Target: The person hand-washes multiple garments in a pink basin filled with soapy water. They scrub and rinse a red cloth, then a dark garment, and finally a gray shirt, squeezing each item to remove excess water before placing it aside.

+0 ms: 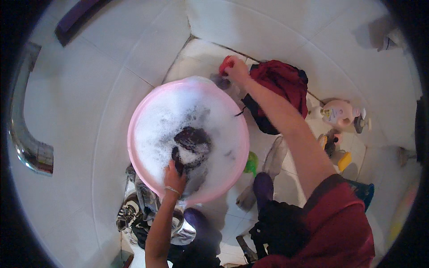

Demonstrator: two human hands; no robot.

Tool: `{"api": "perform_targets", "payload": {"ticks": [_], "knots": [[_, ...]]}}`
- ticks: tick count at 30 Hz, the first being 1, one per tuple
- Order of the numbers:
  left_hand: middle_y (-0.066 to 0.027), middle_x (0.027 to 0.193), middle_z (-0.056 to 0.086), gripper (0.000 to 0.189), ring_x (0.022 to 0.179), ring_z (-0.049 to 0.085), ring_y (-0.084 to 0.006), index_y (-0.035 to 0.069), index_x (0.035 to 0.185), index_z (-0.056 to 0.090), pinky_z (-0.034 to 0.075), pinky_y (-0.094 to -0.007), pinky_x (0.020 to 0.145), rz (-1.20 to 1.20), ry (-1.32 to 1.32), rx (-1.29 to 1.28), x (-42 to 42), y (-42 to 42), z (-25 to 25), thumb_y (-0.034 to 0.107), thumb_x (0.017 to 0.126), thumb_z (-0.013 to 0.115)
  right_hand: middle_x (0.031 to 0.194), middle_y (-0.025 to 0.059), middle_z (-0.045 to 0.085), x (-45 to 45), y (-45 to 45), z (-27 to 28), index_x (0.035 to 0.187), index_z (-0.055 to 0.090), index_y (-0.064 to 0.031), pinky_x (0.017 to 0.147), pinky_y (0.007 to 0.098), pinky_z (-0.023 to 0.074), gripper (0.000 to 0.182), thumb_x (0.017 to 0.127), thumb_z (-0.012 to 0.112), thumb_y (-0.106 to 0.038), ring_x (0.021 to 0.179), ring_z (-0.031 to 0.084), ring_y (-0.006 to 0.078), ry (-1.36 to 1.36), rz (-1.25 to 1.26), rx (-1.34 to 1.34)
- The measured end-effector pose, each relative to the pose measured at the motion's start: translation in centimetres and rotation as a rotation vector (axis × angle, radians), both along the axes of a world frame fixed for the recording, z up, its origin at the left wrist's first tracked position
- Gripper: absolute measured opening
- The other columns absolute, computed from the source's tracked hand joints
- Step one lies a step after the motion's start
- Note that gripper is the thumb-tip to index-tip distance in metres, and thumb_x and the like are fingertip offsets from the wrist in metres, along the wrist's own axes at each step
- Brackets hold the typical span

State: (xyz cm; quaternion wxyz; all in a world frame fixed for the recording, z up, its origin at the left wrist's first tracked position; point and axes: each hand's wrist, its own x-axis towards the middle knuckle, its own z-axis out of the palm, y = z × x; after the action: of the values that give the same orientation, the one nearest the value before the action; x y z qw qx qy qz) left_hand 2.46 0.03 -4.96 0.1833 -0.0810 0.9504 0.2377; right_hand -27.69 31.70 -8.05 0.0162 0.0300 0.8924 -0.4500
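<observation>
A pink plastic basin (132,147) full of white suds (154,124) stands on the floor before me. Dark wet cloth (192,139) shows through the foam at its middle. With my left hand (175,177), at the basin's near side, I grip an edge of this dark cloth; a thin band circles the wrist. My right hand (237,70) reaches past the far right rim and holds a small red object (226,64), too blurred to name. Beside that hand lies a heap of dark red and black cloth (281,80), partly covered by my forearm.
Bundled clothes (134,211) lie left of my feet. Along the right wall stand a pump bottle (358,120), a pink bottle (336,114) and a yellow item (344,161). A green plastic piece (251,162) touches the basin's right side. A metal grab bar (20,130) is on the left wall.
</observation>
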Motion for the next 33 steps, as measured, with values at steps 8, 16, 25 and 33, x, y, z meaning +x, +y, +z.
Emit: {"api": "perform_targets", "payload": {"ticks": [8,16,25,33], "knots": [[-0.0217,0.102,0.043,0.053,0.087,0.048,-0.0385,0.007,0.115,0.035,0.041,-0.0452,0.073,0.067,0.076,0.137,-0.6,1.0,0.5,0.015,0.069,0.06,0.092,0.0166,0.056,11.7,10.8,14.2,0.094,0.053,-0.0107,0.074,0.0412,0.0424,0.024,0.07,0.053,-0.012,0.087,0.053,0.0339,0.075,0.313,0.674],[-0.0196,0.095,0.046,0.03,0.09,0.046,-0.0368,0.006,0.1,0.051,0.038,-0.0433,0.077,0.189,0.275,0.133,-0.4,-0.3,0.1,0.019,0.074,0.057,0.109,0.0155,0.05,13.3,2.1,16.4,0.108,0.05,-0.0084,0.081,0.0396,0.0421,0.04,0.069,0.057,-0.009,0.099,0.049,0.0307,-0.028,0.425,1.084],[-0.0142,0.076,0.054,0.022,0.072,0.053,-0.0282,0.003,0.092,0.042,0.042,-0.0347,0.067,0.783,0.467,0.742,-6.3,0.7,2.5,0.016,0.079,0.054,0.109,0.0191,0.045,18.7,-15.8,-0.5,0.117,0.04,-0.0091,0.086,0.0378,0.0383,0.053,0.07,0.062,-0.016,0.098,0.047,0.0362,0.02,0.355,0.423],[-0.0127,0.092,0.059,0.036,0.082,0.057,-0.0248,0.006,0.099,0.055,0.045,-0.0352,0.074,0.968,-0.199,1.04,-5.6,-0.3,-5.2,0.034,0.078,0.05,0.1,0.0157,0.048,17.2,-16.3,-1.4,0.104,0.047,-0.0055,0.083,0.0321,0.0396,0.041,0.065,0.057,-0.002,0.09,0.05,0.0334,-0.059,0.461,-0.1]]}}
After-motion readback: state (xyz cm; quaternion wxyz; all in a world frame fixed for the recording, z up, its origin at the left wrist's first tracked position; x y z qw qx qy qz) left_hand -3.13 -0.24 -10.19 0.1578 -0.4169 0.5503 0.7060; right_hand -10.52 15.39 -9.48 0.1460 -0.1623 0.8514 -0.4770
